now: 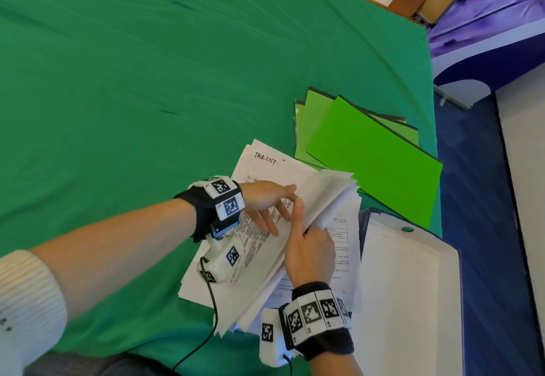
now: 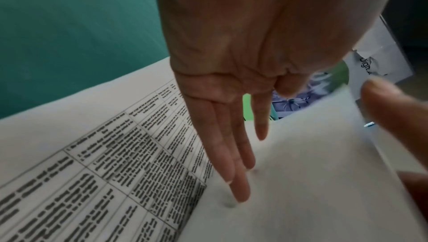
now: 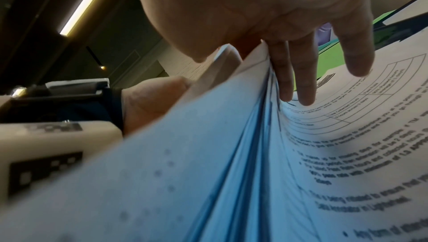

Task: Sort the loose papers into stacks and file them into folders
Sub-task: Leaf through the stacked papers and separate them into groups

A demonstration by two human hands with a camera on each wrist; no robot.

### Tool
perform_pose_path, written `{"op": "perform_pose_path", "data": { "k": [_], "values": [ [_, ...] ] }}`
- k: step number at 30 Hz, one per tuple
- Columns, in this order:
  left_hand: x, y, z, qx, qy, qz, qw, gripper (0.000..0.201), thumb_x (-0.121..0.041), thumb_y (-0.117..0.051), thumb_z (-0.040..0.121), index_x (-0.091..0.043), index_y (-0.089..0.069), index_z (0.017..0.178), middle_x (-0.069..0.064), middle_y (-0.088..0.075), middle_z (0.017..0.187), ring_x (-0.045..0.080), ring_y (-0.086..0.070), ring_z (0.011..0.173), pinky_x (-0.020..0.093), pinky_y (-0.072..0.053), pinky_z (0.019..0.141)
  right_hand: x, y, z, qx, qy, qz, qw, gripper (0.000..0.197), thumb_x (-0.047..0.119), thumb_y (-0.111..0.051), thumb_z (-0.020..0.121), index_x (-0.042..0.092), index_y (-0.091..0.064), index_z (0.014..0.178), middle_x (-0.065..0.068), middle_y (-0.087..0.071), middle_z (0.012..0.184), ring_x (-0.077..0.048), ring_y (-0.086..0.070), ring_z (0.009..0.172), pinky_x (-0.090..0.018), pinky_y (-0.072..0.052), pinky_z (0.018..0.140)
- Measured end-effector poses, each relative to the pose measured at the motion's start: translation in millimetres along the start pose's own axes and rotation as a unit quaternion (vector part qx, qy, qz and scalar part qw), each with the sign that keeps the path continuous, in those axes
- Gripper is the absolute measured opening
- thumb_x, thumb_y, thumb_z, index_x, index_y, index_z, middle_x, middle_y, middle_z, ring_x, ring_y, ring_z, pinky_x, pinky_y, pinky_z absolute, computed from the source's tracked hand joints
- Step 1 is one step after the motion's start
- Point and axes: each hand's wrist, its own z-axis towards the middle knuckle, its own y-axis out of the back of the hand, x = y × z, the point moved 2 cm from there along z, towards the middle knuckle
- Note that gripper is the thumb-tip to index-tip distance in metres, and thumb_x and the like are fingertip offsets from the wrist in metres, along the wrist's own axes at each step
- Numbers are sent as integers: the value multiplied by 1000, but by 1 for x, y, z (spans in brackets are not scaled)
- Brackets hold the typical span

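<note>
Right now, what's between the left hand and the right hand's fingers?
A lifted wad of sheets: left hand presses its top face, right hand has fingers underneath. Shows in the right wrist view.

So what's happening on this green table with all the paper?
A person is sorting a pile of printed white papers. The right hand lifts a thick bundle of sheets by one edge while the left hand rests straight fingers on the page beside it. Bright green card folders and an open white binder lie nearby, unfilled.
</note>
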Motion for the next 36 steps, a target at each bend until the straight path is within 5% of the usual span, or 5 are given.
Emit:
{"op": "perform_pose_path", "data": {
  "k": [3,9,18,27,36],
  "values": [
    [2,2,4,25,-13,59,998,40,-43,-35,104,-26,-51,136,6,-62,123,29,-72,91,39,-57,87,-7,-1,2,-8,13,-36,999,74,65,-36,92,21,-22,150,-4,-62,95,-25,-58,89,-36,-49,79],
    [-10,36,11,-167,-69,271,946,53,-54,-41,98,-8,-65,112,9,-69,111,23,-69,90,37,-54,84,-14,1,9,-3,-7,-25,1000,54,52,-35,98,6,-61,110,-10,-63,97,-27,-58,92,-33,-43,76],
    [27,15,-13,-119,-42,190,974,89,-88,-37,73,-16,-52,125,0,-61,122,16,-62,98,35,-52,90,-13,-2,11,9,-5,84,996,50,46,-30,101,24,-74,99,-4,-71,106,-26,-60,107,-35,-43,94],
    [46,20,-23,-342,-166,199,903,84,1,-56,91,-38,-11,151,6,-34,152,27,-49,124,42,-46,101,-27,-15,14,-2,34,41,999,36,18,-53,93,28,-58,128,-10,-67,106,-28,-61,95,-39,-48,91],
    [36,-9,-11,-254,-208,335,883,36,-44,-44,94,-22,-71,104,0,-69,94,21,-61,88,29,-47,77,-23,-10,6,-15,54,49,997,77,16,-52,94,36,-5,153,-15,-67,103,-29,-59,81,-34,-43,73]
  ]
}}
